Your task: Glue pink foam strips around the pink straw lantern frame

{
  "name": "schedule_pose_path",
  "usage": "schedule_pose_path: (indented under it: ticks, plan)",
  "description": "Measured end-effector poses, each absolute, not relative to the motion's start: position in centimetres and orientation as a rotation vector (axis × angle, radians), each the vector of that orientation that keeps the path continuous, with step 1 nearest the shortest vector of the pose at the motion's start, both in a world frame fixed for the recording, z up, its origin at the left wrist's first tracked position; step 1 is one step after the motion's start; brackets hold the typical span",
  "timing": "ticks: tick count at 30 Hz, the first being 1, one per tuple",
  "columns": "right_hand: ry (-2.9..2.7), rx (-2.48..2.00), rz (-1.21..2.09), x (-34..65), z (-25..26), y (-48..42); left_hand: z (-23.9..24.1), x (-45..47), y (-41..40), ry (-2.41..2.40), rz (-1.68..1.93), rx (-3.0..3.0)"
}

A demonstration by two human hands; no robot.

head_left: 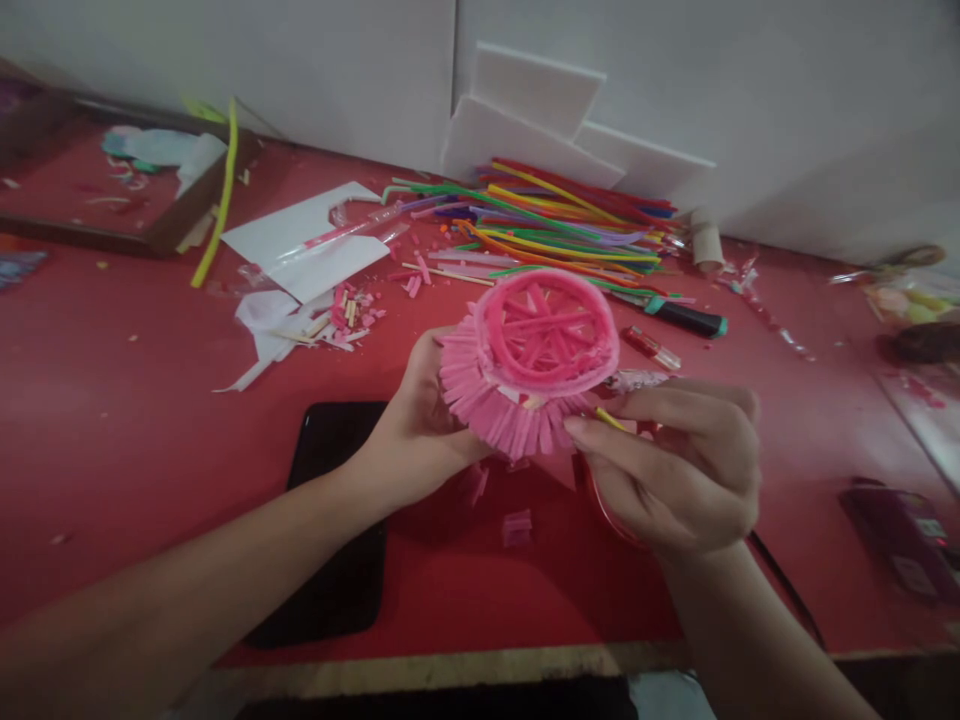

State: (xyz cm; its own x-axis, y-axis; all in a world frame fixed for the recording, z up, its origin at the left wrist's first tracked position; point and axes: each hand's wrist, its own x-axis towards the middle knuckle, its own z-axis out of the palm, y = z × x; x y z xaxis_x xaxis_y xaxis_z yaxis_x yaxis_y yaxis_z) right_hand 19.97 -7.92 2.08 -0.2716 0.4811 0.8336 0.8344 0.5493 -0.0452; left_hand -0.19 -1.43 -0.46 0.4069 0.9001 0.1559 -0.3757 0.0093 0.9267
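A round pink craft piece [551, 330] with a fuzzy rim, crossing spokes and a paper-like fringe [480, 400] is held up over the table. My left hand [420, 420] grips it from the left, the fingers partly hidden behind the fringe. At the lower right of the fringe, my right hand [675, 465] is closed, its fingertips at the fringe's edge. A small yellow thing [609, 418] shows between those fingers; what it belongs to is hidden. Beneath that hand, a red curved edge [611, 515] is partly covered. Pink cut strips [517, 528] lie below the craft piece.
A black phone [337, 560] lies by my left forearm. Behind are many-coloured pipe cleaners [555, 225], white boards [525, 130], a cardboard tube [705, 240] and a black-and-green cutter [686, 318]. White paper [307, 250] and scraps lie left; a dark purple device [900, 535] is at right.
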Motion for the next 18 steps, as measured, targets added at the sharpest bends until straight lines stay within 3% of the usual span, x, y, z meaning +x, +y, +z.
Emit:
schedule_pose_path:
  ticks: [18]
  plan:
    - [-1.904,-1.019,-0.488,19.94,2.57,-7.95,-0.43,-0.20,-1.47,0.613,1.116,1.202]
